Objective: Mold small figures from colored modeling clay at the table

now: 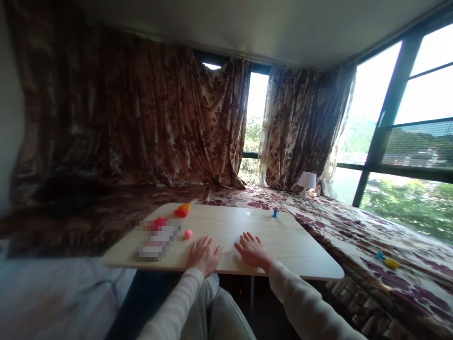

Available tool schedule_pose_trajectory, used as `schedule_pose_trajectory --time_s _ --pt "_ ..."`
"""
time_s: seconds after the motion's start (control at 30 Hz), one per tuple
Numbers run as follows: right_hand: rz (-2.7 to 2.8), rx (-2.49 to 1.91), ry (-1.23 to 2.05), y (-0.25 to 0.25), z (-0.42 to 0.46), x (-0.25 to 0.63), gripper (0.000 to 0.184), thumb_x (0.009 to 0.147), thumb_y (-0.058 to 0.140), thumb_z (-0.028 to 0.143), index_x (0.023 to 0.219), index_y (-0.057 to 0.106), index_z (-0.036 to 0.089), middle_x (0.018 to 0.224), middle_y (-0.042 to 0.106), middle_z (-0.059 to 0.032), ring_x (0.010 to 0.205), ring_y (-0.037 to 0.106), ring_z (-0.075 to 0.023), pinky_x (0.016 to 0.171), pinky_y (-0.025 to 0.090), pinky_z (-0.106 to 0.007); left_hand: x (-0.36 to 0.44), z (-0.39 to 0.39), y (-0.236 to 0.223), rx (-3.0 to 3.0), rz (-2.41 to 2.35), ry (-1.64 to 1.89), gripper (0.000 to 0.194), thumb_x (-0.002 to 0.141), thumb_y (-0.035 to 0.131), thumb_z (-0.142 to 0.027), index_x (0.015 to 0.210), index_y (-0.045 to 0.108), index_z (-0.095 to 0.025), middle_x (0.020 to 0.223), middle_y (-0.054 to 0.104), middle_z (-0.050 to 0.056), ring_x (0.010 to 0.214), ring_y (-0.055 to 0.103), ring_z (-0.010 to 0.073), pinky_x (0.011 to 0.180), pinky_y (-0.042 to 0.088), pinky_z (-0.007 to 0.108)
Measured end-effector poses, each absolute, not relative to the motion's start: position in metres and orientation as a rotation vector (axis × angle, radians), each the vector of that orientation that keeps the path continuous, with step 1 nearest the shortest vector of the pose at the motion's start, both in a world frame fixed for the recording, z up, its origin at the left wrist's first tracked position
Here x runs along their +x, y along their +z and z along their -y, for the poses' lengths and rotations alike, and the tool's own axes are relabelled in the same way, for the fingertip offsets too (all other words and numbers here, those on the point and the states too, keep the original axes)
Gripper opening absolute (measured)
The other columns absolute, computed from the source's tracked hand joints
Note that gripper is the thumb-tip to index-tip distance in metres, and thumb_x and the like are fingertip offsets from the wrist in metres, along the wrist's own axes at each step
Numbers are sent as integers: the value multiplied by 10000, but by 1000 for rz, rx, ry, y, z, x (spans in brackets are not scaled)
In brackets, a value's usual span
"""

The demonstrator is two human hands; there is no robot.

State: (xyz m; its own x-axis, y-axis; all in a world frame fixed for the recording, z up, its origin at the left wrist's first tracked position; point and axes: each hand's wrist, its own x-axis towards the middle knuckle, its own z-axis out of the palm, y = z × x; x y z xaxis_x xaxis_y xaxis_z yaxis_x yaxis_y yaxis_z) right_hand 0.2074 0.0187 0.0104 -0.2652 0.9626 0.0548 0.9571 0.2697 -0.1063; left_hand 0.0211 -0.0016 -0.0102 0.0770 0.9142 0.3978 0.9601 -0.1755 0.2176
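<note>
While nothing is held, both hands rest palm down on the pale table surface (222,219), head view, 1 camera. Left hand (204,253): by the near edge, left of its middle; fingers lie close together and slightly bent, thumb set apart. Right hand (254,250): by the near edge, right of the left hand; fingers fanned a little, thumb out toward the left hand. Neither pinches anything.

Nearest loose item: 1 pink ball (188,233), near the left hand on the side of the left edge, not touched. Judged light, probably soft; may roll if nudged. Best hold: gentle pinch across its sides, thumb opposing 2 fingers. Slipperiness: cannot tell.

Orange-and-yellow item (181,210), at the far edge near the far left corner: shape unclear; judged light, to be taken by its bulkier part. Blue figure (275,213), upright by the far edge toward the far right corner: judged light and stiff; narrow middle suits a 2-finger grip, could tip. Red item (160,223), toward the left edge, partly masked beside a pixelated object (155,248); handling of these 2 cannot be told. Surface itself: judged stiff; hold by its rim.
</note>
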Motion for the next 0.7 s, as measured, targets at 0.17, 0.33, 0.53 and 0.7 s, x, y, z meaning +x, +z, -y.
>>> schedule_pose_trajectory --time_s 0.17,0.33,0.53,0.7 --pt "2338 -1912 103 14 -47 199 625 908 201 502 1344 340 77 1433 263 -213 1337 183 -305 1022 150 -562 21 1 -10 -2223 1952 -692 434 852 331 -414 1125 559 -165 1267 544 94 1199 426 206 1009 273 359" --pt "2372 -1852 85 5 -8 206 616 903 218 508 1360 322 108 1447 265 -154 1351 156 -258 1056 125 -512 21 1 -11 -2227 1948 -713 412 852 342 -411 1114 562 -181 1254 550 87 1188 433 203 1004 272 344" --pt "2469 -1575 255 9 47 240 528 906 270 373 1372 320 131 1454 251 -117 1351 164 -233 1080 116 -472 22 2 -12 -2226 1935 -778 397 849 345 -413 1073 576 -181 1229 567 85 1167 449 209 993 284 350" --pt "2390 -1405 468 21 39 264 557 796 384 142 1353 365 134 1286 521 -122 1196 456 -221 1006 334 -381 21 0 -13 -2212 1943 -796 393 834 366 -405 1083 578 -186 1240 564 92 1178 448 219 1000 280 375"
